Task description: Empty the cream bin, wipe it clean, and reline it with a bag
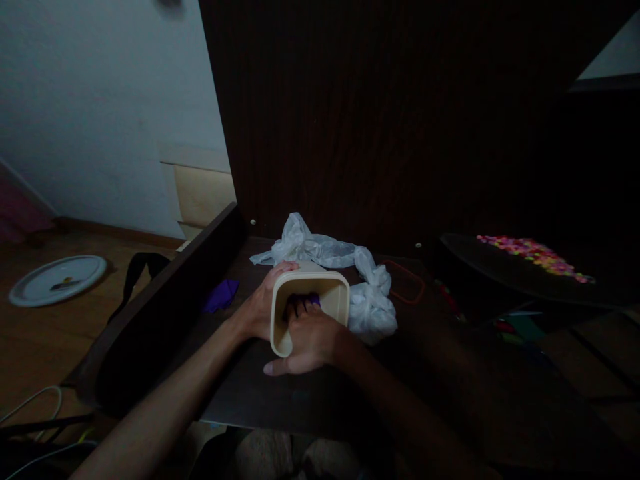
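Note:
A cream plastic container (336, 280) lies tipped on the dark desk with its squared mouth facing me. My left hand (263, 303) is wrapped round its left side and steadies it. Through the mouth reaches my right hand (313, 337), fingers spread inside and thumb stretched out below the rim. Something purple (314, 299) shows past those fingertips, deep in the container; its kind is hard to make out in the dim light. Another purple piece (221, 295), like folded cloth or paper, rests on the desk left of my left hand.
Crumpled white plastic bags (373, 310) lie behind and right of the container. An orange loop (407, 283) is beside them. Pink and yellow beads or flowers (537, 253) sit on a dark surface at right. A raised board (190, 267) edges the desk's left; a white lid (57, 280) is on the floor.

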`<state>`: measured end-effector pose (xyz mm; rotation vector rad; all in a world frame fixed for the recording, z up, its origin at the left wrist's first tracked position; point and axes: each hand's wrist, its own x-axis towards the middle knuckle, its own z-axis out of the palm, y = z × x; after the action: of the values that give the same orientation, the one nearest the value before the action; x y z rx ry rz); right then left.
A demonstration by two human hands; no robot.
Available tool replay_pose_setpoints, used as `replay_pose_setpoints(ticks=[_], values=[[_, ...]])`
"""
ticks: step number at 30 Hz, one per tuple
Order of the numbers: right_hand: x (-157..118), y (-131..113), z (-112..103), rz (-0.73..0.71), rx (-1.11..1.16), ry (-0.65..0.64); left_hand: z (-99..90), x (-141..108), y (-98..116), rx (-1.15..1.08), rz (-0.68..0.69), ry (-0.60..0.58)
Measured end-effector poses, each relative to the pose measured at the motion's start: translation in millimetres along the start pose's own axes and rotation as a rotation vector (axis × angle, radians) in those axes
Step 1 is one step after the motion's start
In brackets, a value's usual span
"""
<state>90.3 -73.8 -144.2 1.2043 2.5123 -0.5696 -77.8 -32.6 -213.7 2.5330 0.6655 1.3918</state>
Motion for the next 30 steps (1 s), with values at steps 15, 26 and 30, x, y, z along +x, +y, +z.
replay_pose_setpoints(ticks=[15,26,30], values=[[-11.7,-10.3,8.4,-0.189,-0.036,0.169,0.4,-2.9,-3.6,0.025,0.046,0.010],[-77.1,-24.9,0.1,-0.211,0.051,0.134,-4.0,-2.3,-3.6,-0.022,0.004,-0.027],[-90.9,-17.5,3.2,-0.261,0.063,0.141,-4.1,-2.7,-3.7,-0.016,0.017,-0.023]])
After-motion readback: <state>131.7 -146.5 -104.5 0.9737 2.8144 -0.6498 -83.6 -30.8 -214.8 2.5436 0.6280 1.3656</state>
